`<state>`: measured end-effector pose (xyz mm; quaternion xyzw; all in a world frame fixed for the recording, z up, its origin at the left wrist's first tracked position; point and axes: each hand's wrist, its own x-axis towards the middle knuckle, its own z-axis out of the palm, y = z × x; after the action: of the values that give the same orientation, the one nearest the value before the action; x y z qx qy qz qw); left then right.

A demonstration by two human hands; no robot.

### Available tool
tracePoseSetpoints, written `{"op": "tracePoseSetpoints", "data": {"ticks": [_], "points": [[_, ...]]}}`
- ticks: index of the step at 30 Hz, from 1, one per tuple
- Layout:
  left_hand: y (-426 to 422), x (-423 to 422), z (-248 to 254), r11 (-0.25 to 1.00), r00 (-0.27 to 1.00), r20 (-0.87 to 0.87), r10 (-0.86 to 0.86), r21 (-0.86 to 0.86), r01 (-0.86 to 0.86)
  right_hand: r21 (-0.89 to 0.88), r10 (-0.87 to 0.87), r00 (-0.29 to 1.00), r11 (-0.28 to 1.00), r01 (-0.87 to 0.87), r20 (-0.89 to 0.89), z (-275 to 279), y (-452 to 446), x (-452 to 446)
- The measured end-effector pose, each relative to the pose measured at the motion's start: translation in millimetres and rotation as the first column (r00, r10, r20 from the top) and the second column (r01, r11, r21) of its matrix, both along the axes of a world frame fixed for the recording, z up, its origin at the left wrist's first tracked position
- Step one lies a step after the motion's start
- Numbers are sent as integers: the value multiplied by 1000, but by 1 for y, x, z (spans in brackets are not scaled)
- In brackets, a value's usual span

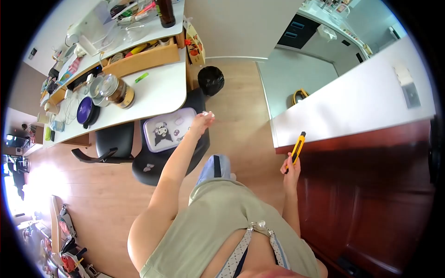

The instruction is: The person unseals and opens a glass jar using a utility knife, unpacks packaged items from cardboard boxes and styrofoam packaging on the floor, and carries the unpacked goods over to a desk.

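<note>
My right hand [291, 171] is closed around a yellow and black utility knife [299, 147], which points up and away from me. It is beside the corner of a dark red wooden surface. My left hand [202, 123] reaches forward with its fingers closed on a small whitish scrap [207, 114], too small to make out. Under that forearm, a white and lilac case with a cartoon print [169, 129] lies on the seat of a black chair [153, 171]. Just beyond my left hand stands a bin lined with a black bag [211, 80].
At the left, a white desk [157, 88] carries a brown-lidded glass jar [118, 91], a purple bowl [87, 112] and a green marker [142, 77]. An open wooden drawer [143, 59] juts over it. A white panel [333, 102] borders the doorway at the right.
</note>
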<state>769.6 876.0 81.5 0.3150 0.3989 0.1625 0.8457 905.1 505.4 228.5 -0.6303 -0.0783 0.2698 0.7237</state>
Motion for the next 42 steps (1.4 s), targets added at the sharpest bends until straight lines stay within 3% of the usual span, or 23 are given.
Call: {"op": "tracePoseSetpoints", "data": {"ticks": [6,8,12,13,15,16,18,20,23,24,25,26,27,28,29,30,33,34,37,38,40,41,42], "points": [[118,112,-109,968,972,-98,215,-109,-226,-118,23,996,992,-33,-91,-39,71,79],[172,160,-134,956,949,-173,265,-85,-282,-215,-14,997,977,-3,-77,-44,103,109],[253,225,-158,923,855,-349,384,142,-357,-202,-29,984,979,-8,-177,-32,156,162],[270,239,-155,901,798,-426,426,122,-416,-208,-26,982,978,-13,-187,-29,169,175],[297,256,-155,924,803,-458,383,198,-328,-219,-22,977,976,-25,-210,-28,189,197],[306,265,-171,919,769,-539,344,362,-157,-221,-14,973,975,-38,-228,-29,196,206],[316,270,-207,777,650,-691,318,582,239,-216,13,962,974,-74,-272,-31,211,220],[285,270,-155,674,644,-748,160,559,483,-211,51,955,971,-116,-291,-34,221,230],[215,276,-29,414,437,-869,-231,319,853,-176,101,945,971,-162,-311,-29,231,241],[185,265,-35,558,657,-523,-542,360,747,-151,114,942,974,-168,-315,-29,231,245],[153,253,21,395,547,-293,-784,443,805,-124,133,940,976,-179,-314,-28,232,251],[120,240,88,445,460,86,-884,456,771,-127,161,941,970,-206,-297,-24,234,254],[85,240,157,134,214,-124,-969,465,875,-131,190,940,963,-234,-282,-19,236,257],[54,232,193,-29,-42,9,-999,561,827,-137,219,938,955,-262,-269,-15,234,256],[14,215,210,-120,-118,-52,-992,700,704,-113,272,927,945,-308,-257,-16,230,256],[-12,202,238,160,10,193,-981,783,601,-88,331,912,929,-360,-242,-18,225,257],[-58,177,266,-30,31,-71,-997,725,688,-21,492,845,862,-507,-211,-11,221,251],[-73,163,274,99,180,-18,-984,781,617,-12,536,819,835,-549,-206,-9,221,245],[-104,126,289,79,241,-99,-965,769,634,-18,656,730,741,-671,-194,-7,215,215],[-111,109,293,188,309,-3,-951,788,586,-20,692,696,706,-708,-190,-8,216,202],[-121,71,303,498,665,219,-714,826,263,-13,757,632,639,-769,-169,-5,222,172],[-124,52,306,590,774,341,-534,805,52,-5,785,601,607,-795,-150,1,226,154],[-123,36,299,385,774,250,-582,923,-8,-1,811,569,574,-819,-135,6,229,135]]}}
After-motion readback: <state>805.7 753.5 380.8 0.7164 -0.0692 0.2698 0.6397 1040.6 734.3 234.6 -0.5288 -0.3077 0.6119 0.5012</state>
